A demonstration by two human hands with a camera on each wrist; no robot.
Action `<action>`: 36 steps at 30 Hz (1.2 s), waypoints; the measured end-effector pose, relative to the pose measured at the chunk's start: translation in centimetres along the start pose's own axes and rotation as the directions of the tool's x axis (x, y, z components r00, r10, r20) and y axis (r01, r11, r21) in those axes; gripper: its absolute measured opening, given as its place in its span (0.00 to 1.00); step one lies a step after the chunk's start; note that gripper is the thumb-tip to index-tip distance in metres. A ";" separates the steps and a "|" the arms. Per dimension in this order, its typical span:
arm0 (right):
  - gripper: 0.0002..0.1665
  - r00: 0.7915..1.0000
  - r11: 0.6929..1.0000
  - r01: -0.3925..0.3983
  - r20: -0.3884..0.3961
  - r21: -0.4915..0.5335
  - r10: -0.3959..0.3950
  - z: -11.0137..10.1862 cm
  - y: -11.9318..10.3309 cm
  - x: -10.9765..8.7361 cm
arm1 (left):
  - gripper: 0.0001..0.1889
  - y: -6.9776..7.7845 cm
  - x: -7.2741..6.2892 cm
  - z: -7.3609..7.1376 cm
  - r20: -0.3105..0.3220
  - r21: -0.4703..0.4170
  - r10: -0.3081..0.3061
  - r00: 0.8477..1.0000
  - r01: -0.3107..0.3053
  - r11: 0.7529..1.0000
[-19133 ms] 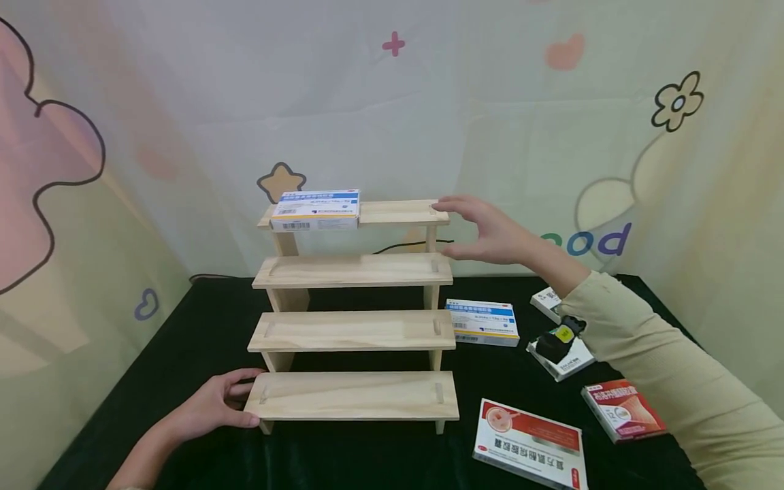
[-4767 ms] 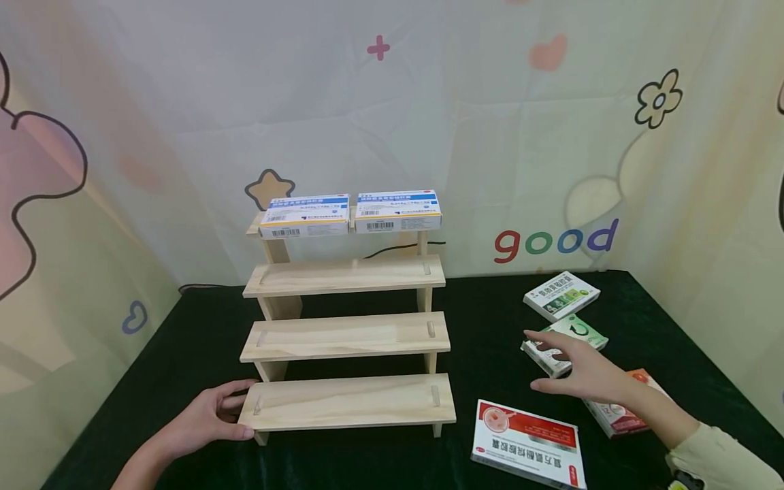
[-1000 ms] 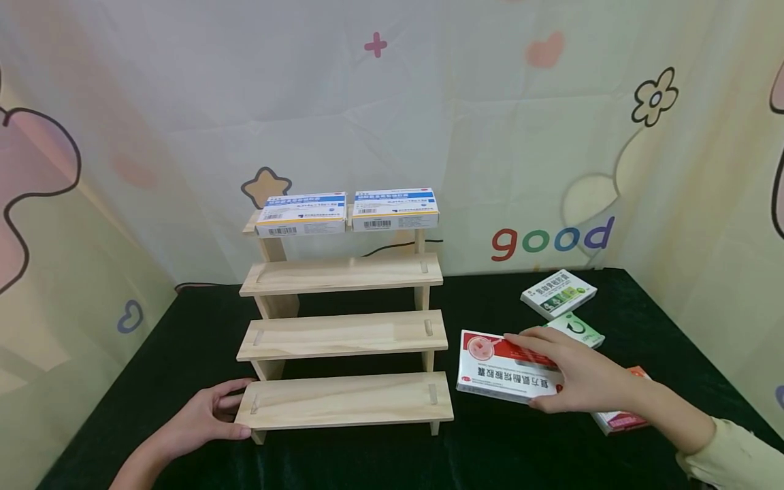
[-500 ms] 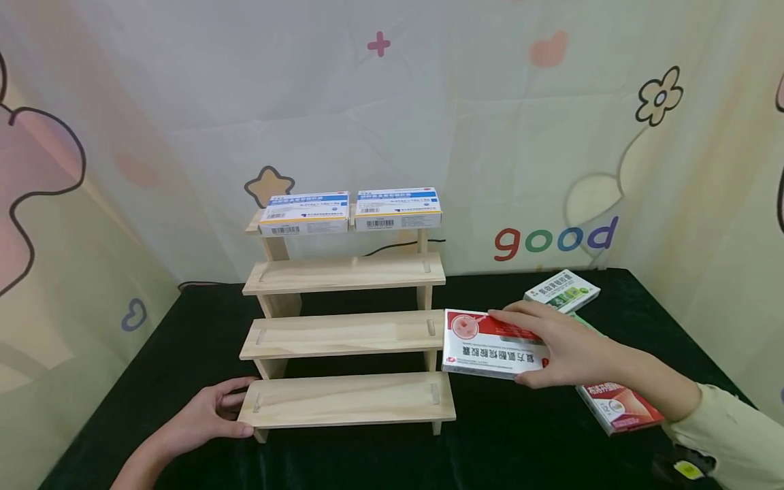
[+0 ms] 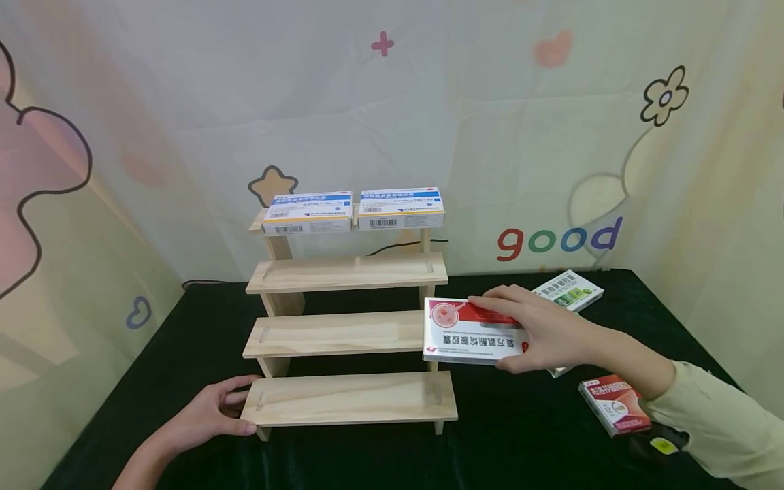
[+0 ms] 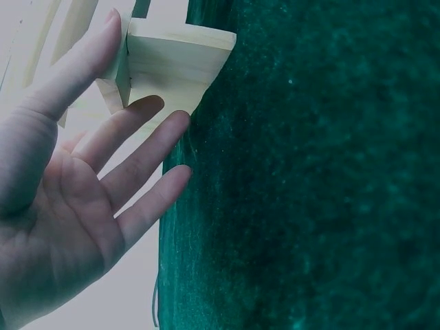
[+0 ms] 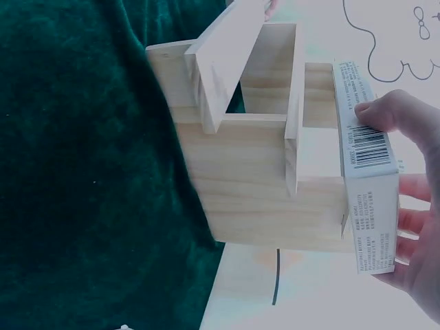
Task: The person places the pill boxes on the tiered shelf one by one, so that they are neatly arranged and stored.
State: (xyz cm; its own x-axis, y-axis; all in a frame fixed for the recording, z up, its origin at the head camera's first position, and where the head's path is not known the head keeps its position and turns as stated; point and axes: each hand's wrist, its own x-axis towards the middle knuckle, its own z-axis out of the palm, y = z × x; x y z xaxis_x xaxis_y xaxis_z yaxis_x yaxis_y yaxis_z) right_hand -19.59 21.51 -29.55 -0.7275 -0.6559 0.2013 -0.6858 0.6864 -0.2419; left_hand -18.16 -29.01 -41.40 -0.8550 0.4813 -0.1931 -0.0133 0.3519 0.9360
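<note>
A pale wooden stepped rack [image 5: 349, 398] with several shelves stands on the dark green cloth. My left hand [image 5: 205, 418] holds the left end of its lowest shelf, thumb at the front corner and index finger at the back. In the left wrist view the other fingers [image 6: 141, 165] of that hand are spread loosely beside the wood. My right hand [image 5: 545, 330] grips a red-and-white medicine box [image 5: 471, 344] by its right end. The box overlaps the right end of the second shelf from the bottom. Its barcode side [image 7: 371, 148] faces the right wrist camera, with the thumb pressed on it.
Two blue-and-white medicine boxes [image 5: 308, 213] lie side by side on the top shelf. At the right, a green-and-white box [image 5: 569, 289] lies partly behind my right hand. A red box [image 5: 614, 405] lies near the right sleeve. A printed curtain [image 5: 459, 136] hangs behind.
Earlier, the second blue-and-white box went from the cloth onto the top shelf. Since then my right hand has lifted the red-and-white box and carried it up and left. The left hand stays put.
</note>
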 end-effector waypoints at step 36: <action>0.50 0.995 0.994 0.023 -0.098 0.106 -0.012 0.3 -3.3 5.6 | 0.41 0.5 -0.1 0.1 0.006 0.010 0.002 1.000 -0.002 1.000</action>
State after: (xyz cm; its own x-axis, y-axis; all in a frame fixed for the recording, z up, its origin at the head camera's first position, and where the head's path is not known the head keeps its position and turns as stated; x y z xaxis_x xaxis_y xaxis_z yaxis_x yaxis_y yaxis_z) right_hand -21.44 15.48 -27.94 -0.7176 -0.6302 0.2965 -0.6961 0.6344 -0.3361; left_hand -18.03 -28.80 -40.94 -0.8518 0.4869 -0.1932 -0.0067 0.3587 0.9334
